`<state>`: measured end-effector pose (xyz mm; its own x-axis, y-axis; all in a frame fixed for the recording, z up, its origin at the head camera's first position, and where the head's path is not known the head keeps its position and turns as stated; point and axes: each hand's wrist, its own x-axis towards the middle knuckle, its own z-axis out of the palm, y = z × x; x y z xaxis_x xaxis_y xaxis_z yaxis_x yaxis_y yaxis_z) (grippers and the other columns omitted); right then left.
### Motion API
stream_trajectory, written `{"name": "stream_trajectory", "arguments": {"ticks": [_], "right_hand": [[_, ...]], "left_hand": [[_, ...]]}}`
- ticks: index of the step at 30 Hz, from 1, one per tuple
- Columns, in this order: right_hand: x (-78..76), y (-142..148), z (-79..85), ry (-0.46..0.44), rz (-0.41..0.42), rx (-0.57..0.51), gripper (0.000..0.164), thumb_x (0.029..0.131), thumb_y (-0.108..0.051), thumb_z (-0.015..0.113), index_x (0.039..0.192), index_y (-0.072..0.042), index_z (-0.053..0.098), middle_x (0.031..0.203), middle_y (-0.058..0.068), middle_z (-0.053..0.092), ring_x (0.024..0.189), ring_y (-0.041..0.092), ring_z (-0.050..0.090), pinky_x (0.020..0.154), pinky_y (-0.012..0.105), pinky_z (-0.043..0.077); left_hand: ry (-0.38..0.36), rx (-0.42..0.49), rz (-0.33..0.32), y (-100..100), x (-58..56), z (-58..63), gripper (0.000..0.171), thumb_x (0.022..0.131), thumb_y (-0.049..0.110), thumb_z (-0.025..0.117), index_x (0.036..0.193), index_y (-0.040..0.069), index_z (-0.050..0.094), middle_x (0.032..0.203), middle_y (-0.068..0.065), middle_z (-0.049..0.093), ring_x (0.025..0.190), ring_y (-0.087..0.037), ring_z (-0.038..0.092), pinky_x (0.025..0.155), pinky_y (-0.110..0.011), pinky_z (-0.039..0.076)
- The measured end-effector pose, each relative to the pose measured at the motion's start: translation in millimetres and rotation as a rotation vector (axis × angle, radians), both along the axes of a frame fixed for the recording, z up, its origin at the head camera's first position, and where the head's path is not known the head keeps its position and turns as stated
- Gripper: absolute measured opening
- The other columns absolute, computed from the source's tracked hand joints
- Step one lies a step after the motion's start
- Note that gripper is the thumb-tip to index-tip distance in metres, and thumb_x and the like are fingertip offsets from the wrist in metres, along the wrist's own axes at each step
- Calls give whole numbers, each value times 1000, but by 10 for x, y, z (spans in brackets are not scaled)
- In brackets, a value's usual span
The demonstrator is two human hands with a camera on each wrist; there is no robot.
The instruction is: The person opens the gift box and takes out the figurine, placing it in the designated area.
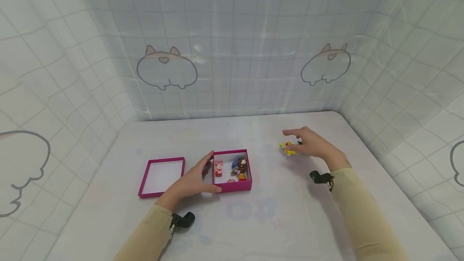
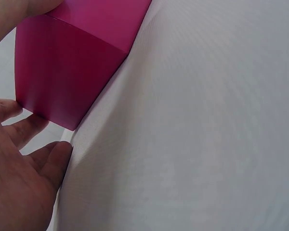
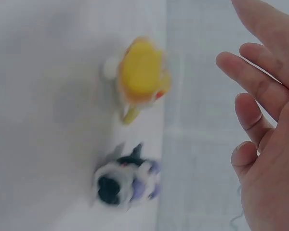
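Note:
My left hand (image 1: 191,179) holds a small magenta box (image 1: 233,187) by its left side, thumb at the near corner and fingers at the far one. In the left wrist view, fingertips touch the edge of the box's magenta wall (image 2: 62,67). Inside lie a pink figurine (image 1: 219,169) at the left and several brown, blue and yellow ones (image 1: 241,166) at the right. My right hand (image 1: 312,143) hovers over a yellow figurine (image 3: 142,72), thumb and fingers apart with nothing between them. Beside that stands a grey, black and purple figurine (image 3: 130,183), mostly hidden by the hand in the head view.
A shallow magenta-rimmed lid (image 1: 144,180), white inside, lies on the table left of the box, partly behind the left hand. The pale tabletop (image 1: 246,233) is bordered by white grid-patterned curtains (image 1: 239,71) at the back and both sides.

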<state>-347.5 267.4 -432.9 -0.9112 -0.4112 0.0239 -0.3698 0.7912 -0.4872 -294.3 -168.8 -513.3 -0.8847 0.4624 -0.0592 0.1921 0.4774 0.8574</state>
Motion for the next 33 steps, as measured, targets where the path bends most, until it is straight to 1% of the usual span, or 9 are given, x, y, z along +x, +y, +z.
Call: {"name": "stream_trajectory", "arguments": {"ticks": [3, 6, 13, 16, 19, 23, 26, 29, 33], "right_hand": [[30, -87, 58, 30, 35, -15, 64, 88, -44, 74, 144, -20, 54, 136, -4, 55, 116, 25, 48, 90, 43, 49], [59, -175, 102, 48, 66, -36, 64, 88, -44, 74, 143, -19, 54, 136, -6, 55, 115, 23, 48, 89, 42, 49], [120, -397, 184, 71, 104, -68, 67, 85, -50, 74, 141, -18, 57, 135, -9, 56, 114, 20, 47, 86, 39, 49], [133, -499, 193, 80, 120, -55, 67, 85, -53, 72, 140, -19, 58, 134, -9, 56, 113, 17, 47, 84, 37, 51], [144, -600, 194, 83, 141, -54, 63, 86, -50, 73, 140, -20, 59, 132, -9, 57, 112, 15, 46, 81, 36, 51], [154, -729, 184, 83, 180, -62, 58, 87, -41, 76, 138, -18, 60, 133, -10, 58, 111, 14, 46, 84, 39, 52], [149, -829, 168, 84, 214, -52, 57, 87, -41, 75, 138, -19, 60, 134, -10, 58, 111, 13, 46, 87, 37, 52], [130, -938, 145, 89, 249, -29, 58, 87, -44, 75, 138, -20, 60, 134, -12, 58, 111, 12, 46, 87, 33, 51], [95, -1105, 113, 94, 306, -22, 58, 86, -41, 77, 137, -20, 61, 134, -10, 59, 112, 18, 49, 90, 39, 52]], "left_hand": [[0, 0, -5, -4, -6, 3, 129, 63, 53, 90, 160, 27, 10, 162, 7, 18, 144, -23, 30, 112, -40, 34], [2, -1, -7, -5, -5, -2, 129, 62, 53, 90, 160, 27, 10, 161, 8, 18, 144, -22, 30, 112, -39, 34], [15, 3, -10, -9, -6, -9, 130, 62, 53, 91, 160, 27, 11, 161, 7, 19, 144, -23, 29, 113, -39, 34], [13, -5, -6, -12, -14, -18, 130, 62, 54, 91, 160, 27, 11, 161, 9, 19, 144, -21, 29, 112, -38, 34], [19, -3, -9, -15, -22, -29, 130, 61, 53, 91, 160, 27, 10, 161, 9, 18, 144, -20, 28, 113, -38, 33], [23, -1, -12, -13, -27, -42, 130, 62, 54, 91, 160, 27, 10, 161, 9, 17, 145, -19, 28, 113, -38, 33], [20, -6, -13, -10, -23, -43, 130, 62, 54, 90, 160, 27, 10, 161, 9, 17, 145, -18, 28, 113, -37, 33], [17, -4, -14, -7, -12, -21, 129, 63, 51, 91, 160, 26, 10, 162, 7, 17, 145, -21, 28, 113, -39, 32], [15, 2, -10, 4, -1, 11, 126, 65, 48, 90, 160, 26, 10, 162, 3, 18, 145, -24, 27, 114, -41, 31]]}}
